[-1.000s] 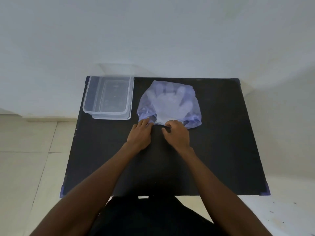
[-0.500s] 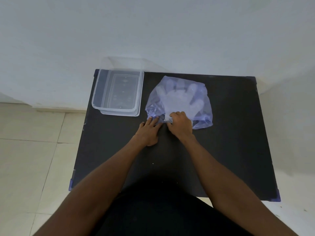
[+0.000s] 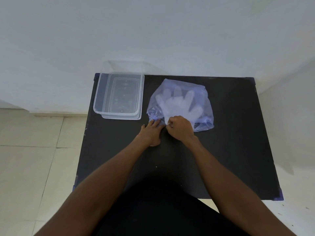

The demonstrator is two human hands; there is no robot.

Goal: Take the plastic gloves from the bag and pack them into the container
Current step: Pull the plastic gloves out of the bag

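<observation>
Compared with half a second back, my view has swung a little: the black counter (image 3: 230, 150) sits further right and lower in the picture, and the bag (image 3: 180, 104) and container (image 3: 119, 96) have shifted with it. On the counter itself they look to be where they were. My right hand (image 3: 180, 128) has curled tighter at the bag's near edge, and my left hand (image 3: 151, 132) lies much as it did, just beside it.

The left fingers (image 3: 154, 122) are stretched out and close together, lying flat with their tips pressing down on the crumpled near-left corner of the bluish see-through bag. The right fingers (image 3: 170, 122) are curled into a loose fist, pinching the plastic at the bag's mouth between thumb and knuckles; whether they have hold of the bag film alone or also the cuff of a glove, I cannot tell. The two hands nearly touch.

The plastic gloves (image 3: 177, 103) are inside the bag, a pale stack with its fingers pointing away from me toward the white wall (image 3: 153, 31). The clear container stands open at the far-left corner of the counter, well to the left of the bag and not touching it, with nothing visible inside.
</observation>
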